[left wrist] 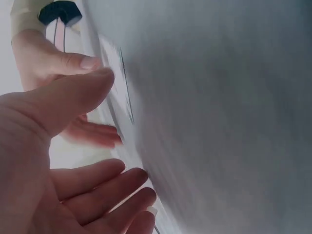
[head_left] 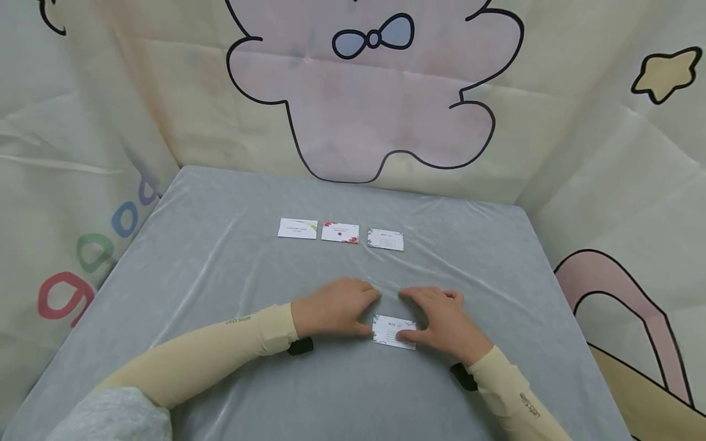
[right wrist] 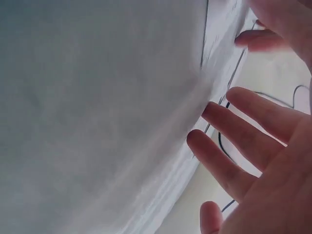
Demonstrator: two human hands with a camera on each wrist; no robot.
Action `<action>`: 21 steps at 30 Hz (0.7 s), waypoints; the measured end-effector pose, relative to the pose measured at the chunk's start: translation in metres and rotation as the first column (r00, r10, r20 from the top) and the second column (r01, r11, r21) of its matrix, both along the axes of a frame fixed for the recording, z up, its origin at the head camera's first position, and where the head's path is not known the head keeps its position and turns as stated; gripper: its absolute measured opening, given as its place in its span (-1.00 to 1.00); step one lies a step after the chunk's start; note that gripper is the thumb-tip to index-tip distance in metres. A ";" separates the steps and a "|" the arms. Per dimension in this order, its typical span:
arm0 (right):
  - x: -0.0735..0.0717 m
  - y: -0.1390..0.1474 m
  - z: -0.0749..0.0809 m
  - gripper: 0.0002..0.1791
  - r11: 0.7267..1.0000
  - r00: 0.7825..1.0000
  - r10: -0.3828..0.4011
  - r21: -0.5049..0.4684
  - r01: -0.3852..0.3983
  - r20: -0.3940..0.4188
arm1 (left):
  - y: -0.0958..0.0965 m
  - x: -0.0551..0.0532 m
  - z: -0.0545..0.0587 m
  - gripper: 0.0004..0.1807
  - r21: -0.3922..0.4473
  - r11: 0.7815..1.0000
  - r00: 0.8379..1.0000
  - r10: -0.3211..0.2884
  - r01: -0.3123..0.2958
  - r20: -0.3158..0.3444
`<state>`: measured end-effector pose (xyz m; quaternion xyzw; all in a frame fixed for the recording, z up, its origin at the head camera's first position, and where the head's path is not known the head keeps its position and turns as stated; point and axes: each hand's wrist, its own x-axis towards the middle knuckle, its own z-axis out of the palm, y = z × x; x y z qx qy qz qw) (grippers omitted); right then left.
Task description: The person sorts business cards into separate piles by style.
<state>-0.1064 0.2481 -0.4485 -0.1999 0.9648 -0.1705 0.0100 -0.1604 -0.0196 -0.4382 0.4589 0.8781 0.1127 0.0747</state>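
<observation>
A white card with grey leafy corners lies on the grey cloth between the two hands. The left hand is at its left side, fingers relaxed and thumb tip right at the edge. From the right, the right hand reaches over it, and its thumb overlaps the card's right part in the head view. In the left wrist view the card shows as a thin slanted sheet beyond the left thumb. The fingers of the right hand are extended and spread in the right wrist view.
Farther back, three cards lie in a row: a white one with a green corner, one with red corners and a grey-leafed one. The grey cloth covers the table. Printed curtains enclose its back and sides.
</observation>
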 end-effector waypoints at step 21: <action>0.014 -0.004 -0.012 -0.33 0.998 0.990 0.033 -0.042 -0.039 -0.136 | 0.015 0.021 -0.008 -0.46 0.078 0.997 1.000 0.029 -0.028 -0.009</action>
